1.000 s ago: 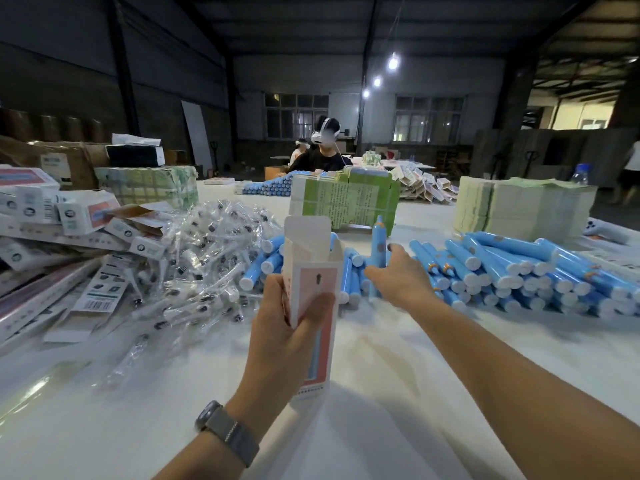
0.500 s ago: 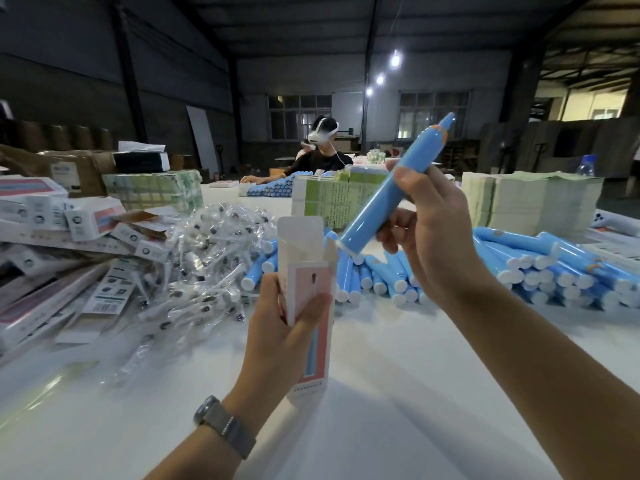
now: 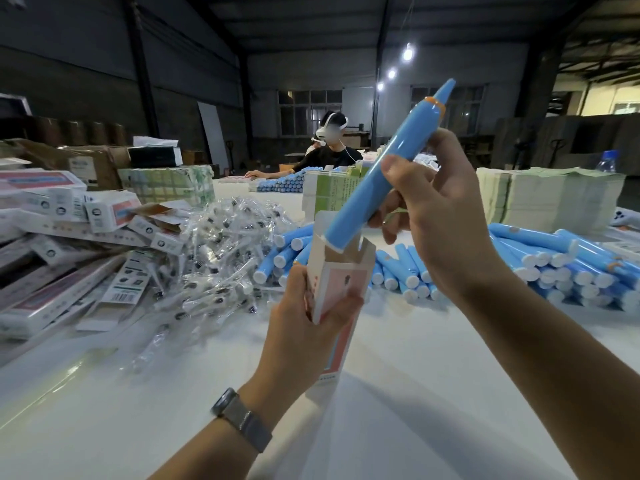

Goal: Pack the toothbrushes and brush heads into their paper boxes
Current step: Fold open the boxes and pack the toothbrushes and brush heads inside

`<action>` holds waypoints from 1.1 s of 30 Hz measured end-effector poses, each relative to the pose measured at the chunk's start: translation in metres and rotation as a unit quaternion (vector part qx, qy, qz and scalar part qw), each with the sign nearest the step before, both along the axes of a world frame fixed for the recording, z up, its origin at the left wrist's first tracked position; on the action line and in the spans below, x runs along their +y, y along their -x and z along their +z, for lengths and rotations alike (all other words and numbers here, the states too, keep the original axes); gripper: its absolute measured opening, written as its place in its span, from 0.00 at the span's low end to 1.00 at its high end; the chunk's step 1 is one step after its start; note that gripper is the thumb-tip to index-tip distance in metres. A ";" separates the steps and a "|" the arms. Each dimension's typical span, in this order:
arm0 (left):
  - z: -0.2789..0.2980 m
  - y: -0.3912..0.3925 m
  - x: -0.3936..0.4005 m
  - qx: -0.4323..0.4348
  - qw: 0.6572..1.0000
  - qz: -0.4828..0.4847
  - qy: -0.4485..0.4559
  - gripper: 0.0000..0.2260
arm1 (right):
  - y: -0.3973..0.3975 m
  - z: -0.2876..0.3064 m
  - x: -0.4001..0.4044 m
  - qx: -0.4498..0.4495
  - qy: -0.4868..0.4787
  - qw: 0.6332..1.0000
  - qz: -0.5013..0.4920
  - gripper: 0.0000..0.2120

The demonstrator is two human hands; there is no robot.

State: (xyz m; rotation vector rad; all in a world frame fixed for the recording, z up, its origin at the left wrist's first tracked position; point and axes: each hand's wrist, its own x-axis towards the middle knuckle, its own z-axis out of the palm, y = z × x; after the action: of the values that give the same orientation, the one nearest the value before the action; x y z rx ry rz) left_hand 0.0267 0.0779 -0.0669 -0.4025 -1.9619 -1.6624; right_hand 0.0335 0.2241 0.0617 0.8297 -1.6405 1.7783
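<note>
My left hand (image 3: 304,327) grips a pink and white paper box (image 3: 341,275), held upright with its top flaps open. My right hand (image 3: 440,223) holds a blue toothbrush handle (image 3: 377,178) at a slant, white base down. The base sits right at the box's open mouth, between the flaps. A heap of blue toothbrush handles (image 3: 540,261) lies on the white table behind my hands. A pile of brush heads in clear wrappers (image 3: 214,251) lies to the left.
Packed and flat boxes (image 3: 65,230) are piled at the far left. Stacks of green printed paper (image 3: 540,195) stand at the right and at the middle back (image 3: 332,192). Another person (image 3: 329,150) sits across the table. Bare table top (image 3: 398,393) lies near me.
My right hand picked a blue handle from the heap, raised it, and has now brought its white base down to the box mouth. My left hand tilted the box slightly.
</note>
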 end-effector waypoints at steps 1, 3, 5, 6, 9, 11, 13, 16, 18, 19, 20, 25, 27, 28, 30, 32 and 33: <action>0.000 0.000 0.000 0.001 1.000 0.000 -0.002 0.18 | 0.001 -0.001 0.001 0.002 -0.011 1.000 -0.025 0.07; 0.000 -0.001 0.000 -0.003 1.000 -0.002 -0.003 0.18 | 0.005 -0.004 0.002 0.023 -0.061 0.995 -0.079 0.08; 0.001 -0.002 0.001 -0.004 1.000 0.000 0.004 0.18 | 0.005 -0.012 0.000 0.063 -0.141 0.982 -0.111 0.10; 0.001 -0.002 0.001 -0.003 1.000 -0.002 0.002 0.17 | 0.006 -0.016 -0.002 0.078 -0.188 0.971 -0.122 0.11; 0.000 0.000 -0.001 0.008 1.000 -0.009 -0.028 0.15 | 0.013 -0.029 -0.013 0.069 -0.274 0.950 -0.133 0.16; 0.001 0.001 -0.004 0.019 0.999 0.005 -0.040 0.13 | 0.019 -0.038 -0.019 0.031 -0.255 0.960 -0.107 0.21; 0.000 0.004 -0.009 0.026 0.999 0.022 -0.039 0.11 | 0.025 -0.045 -0.024 0.003 -0.226 0.971 -0.082 0.24; -0.001 0.010 -0.018 0.041 0.995 0.082 -0.032 0.12 | 0.035 -0.049 -0.035 -0.022 -0.155 0.987 -0.036 0.18; 0.000 0.015 -0.026 0.050 0.986 0.155 -0.024 0.16 | 0.049 -0.053 -0.045 -0.069 -0.078 0.994 0.019 0.11; 0.000 0.018 -0.030 0.056 0.979 0.192 -0.023 0.17 | 0.059 -0.058 -0.052 -0.110 -0.050 0.992 0.043 0.09; 0.000 0.020 -0.033 0.063 0.972 0.226 -0.022 0.16 | 0.071 -0.064 -0.060 -0.158 -0.045 0.985 0.060 0.08; -0.001 0.030 -0.051 0.067 0.943 0.325 -0.015 0.15 | 0.115 -0.102 -0.112 -0.184 -0.398 0.899 -0.013 0.10; -0.002 0.034 -0.059 0.050 0.937 0.346 -0.019 0.15 | 0.120 -0.112 -0.133 -0.123 -0.540 0.833 -0.022 0.04; -0.002 0.035 -0.061 0.045 0.933 0.356 -0.024 0.15 | 0.122 -0.116 -0.142 -0.102 -0.585 0.804 -0.031 0.06; -0.001 0.035 -0.064 0.044 0.929 0.366 -0.038 0.15 | 0.127 -0.117 -0.155 -0.094 -0.613 0.781 -0.074 0.10; -0.001 0.035 -0.064 0.044 0.928 0.369 -0.037 0.15 | 0.129 -0.117 -0.158 -0.097 -0.590 0.794 -0.110 0.09; -0.001 0.035 -0.064 0.043 0.928 0.367 -0.036 0.16 | 0.131 -0.118 -0.156 -0.098 -0.575 0.804 -0.119 0.09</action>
State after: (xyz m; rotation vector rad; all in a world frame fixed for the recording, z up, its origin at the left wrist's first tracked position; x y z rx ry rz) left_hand -0.0085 0.0142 -0.0681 0.2700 -1.6753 -1.1891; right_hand -0.0972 0.0683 -0.0560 0.8309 -2.8308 0.5356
